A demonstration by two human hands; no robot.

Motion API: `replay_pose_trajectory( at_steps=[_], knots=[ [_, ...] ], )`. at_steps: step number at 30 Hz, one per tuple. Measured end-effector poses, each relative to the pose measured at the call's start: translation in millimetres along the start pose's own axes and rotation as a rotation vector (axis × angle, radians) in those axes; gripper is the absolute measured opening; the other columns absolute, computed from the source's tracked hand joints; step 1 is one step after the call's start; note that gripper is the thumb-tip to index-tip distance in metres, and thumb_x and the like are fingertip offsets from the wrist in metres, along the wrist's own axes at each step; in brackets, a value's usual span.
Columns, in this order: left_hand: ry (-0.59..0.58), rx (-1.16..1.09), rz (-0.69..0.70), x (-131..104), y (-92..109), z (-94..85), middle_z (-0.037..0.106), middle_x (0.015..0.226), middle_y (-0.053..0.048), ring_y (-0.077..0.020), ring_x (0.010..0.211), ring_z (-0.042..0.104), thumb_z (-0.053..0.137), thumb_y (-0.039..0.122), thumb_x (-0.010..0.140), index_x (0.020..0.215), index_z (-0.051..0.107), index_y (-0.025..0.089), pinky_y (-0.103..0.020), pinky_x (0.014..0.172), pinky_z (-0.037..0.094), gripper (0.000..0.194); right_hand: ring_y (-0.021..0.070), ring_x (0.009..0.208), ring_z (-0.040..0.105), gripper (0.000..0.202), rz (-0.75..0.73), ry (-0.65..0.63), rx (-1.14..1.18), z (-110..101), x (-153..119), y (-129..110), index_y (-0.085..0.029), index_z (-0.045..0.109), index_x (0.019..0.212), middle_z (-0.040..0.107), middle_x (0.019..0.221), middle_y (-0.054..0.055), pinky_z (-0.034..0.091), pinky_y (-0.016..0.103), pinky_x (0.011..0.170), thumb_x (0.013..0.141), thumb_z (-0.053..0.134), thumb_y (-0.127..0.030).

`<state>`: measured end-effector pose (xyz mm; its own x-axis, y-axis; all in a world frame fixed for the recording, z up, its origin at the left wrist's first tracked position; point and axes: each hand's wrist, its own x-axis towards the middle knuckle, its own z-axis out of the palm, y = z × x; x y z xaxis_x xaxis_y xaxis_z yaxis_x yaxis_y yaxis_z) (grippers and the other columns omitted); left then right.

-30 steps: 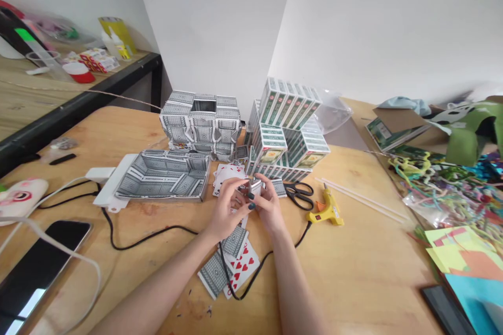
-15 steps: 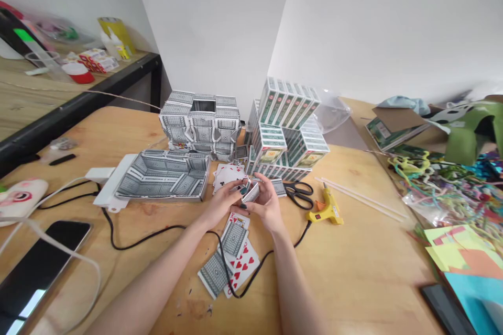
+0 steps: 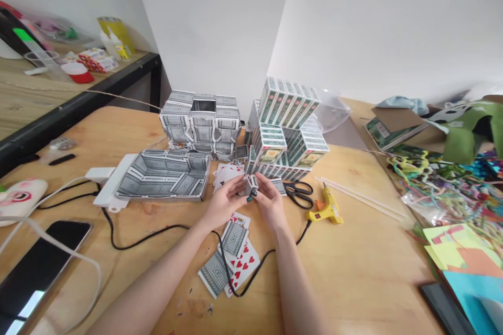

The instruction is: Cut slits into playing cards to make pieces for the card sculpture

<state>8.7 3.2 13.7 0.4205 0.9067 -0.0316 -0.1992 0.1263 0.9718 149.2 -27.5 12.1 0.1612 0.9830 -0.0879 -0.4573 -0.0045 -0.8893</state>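
Between my left hand (image 3: 222, 201) and my right hand (image 3: 271, 204) is a small folded playing card (image 3: 251, 185), pinched by the fingers of both. Loose cards (image 3: 236, 238) lie below my hands, some face down, one showing red hearts. More face-up cards (image 3: 227, 174) are just behind my left hand. An open tray made of cards (image 3: 165, 175) sits to the left, with a block-like structure of folded cards (image 3: 200, 123) behind it. Stacked green card boxes (image 3: 286, 136) stand behind my right hand.
Black scissors (image 3: 299, 194) and a yellow glue gun (image 3: 326, 208) lie right of my hands, its black cord crossing the loose cards. Clear sticks (image 3: 359, 199) lie farther right. A phone (image 3: 43, 277) and white power strip (image 3: 113, 183) are left; colourful craft material (image 3: 451, 188) fills the right.
The folded card has been turned more upright between my fingers. Both hands have shifted slightly, and my left fingertips have moved lower around the piece.
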Motion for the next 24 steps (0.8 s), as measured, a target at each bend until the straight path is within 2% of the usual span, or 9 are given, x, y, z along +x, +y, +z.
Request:
replay_pose_trajectory(
  at_steps=[8, 14, 18, 21, 24],
  knots=[
    [-0.04, 0.157, 0.108, -2.8, -3.9, 4.0, 0.052, 0.125, -0.011, -0.0234, 0.115, 0.049, 0.062, 0.024, 0.071, 0.119, 0.047, 0.017, -0.04, 0.092, 0.047, 0.051, 0.0233, 0.115, 0.047, 0.051, -0.039, -0.048, 0.063, 1.3, -2.8, -4.2, -0.027, 0.06, 0.107, 0.058, 0.117, 0.004, 0.038, 0.04, 0.095, 0.058, 0.073, -0.023],
    [0.099, 0.493, 0.255, -6.1, -6.3, 0.7, 0.053, 0.123, -0.009, -0.0215, 0.102, 0.058, 0.06, 0.025, 0.072, 0.123, 0.045, 0.02, -0.038, 0.09, 0.049, 0.053, 0.0263, 0.117, 0.045, 0.048, 0.002, -0.069, 0.077, 5.3, -3.7, -7.0, -0.024, 0.061, 0.109, 0.057, 0.12, 0.005, 0.036, 0.043, 0.096, 0.062, 0.07, -0.031],
    [0.172, 0.757, 0.365, -6.1, -7.3, -2.0, 0.051, 0.125, -0.009, -0.0229, 0.109, 0.053, 0.058, 0.022, 0.074, 0.125, 0.042, 0.022, -0.038, 0.092, 0.047, 0.053, 0.0257, 0.102, 0.056, 0.03, 0.065, -0.024, 0.085, 8.0, -0.9, -1.6, -0.02, 0.068, 0.092, 0.066, 0.102, 0.006, 0.043, 0.041, 0.088, 0.068, 0.066, -0.038],
    [0.159, 0.876, 0.425, -5.9, -8.5, -3.1, 0.05, 0.126, -0.008, -0.0226, 0.116, 0.048, 0.055, 0.021, 0.076, 0.125, 0.042, 0.022, -0.039, 0.097, 0.043, 0.051, 0.0233, 0.088, 0.061, 0.023, 0.105, -0.032, 0.031, 8.2, 0.6, 2.1, -0.019, 0.069, 0.077, 0.069, 0.084, 0.004, 0.048, 0.038, 0.078, 0.069, 0.064, -0.04],
    [0.143, 0.913, 0.444, -6.7, -9.2, -3.4, 0.049, 0.127, -0.008, -0.0219, 0.117, 0.047, 0.054, 0.02, 0.077, 0.125, 0.041, 0.022, -0.039, 0.098, 0.042, 0.051, 0.0213, 0.081, 0.061, 0.022, 0.122, -0.043, 0.024, 6.6, 0.7, 2.2, -0.019, 0.07, 0.076, 0.069, 0.079, 0.003, 0.049, 0.035, 0.073, 0.068, 0.066, -0.039]
  ],
)
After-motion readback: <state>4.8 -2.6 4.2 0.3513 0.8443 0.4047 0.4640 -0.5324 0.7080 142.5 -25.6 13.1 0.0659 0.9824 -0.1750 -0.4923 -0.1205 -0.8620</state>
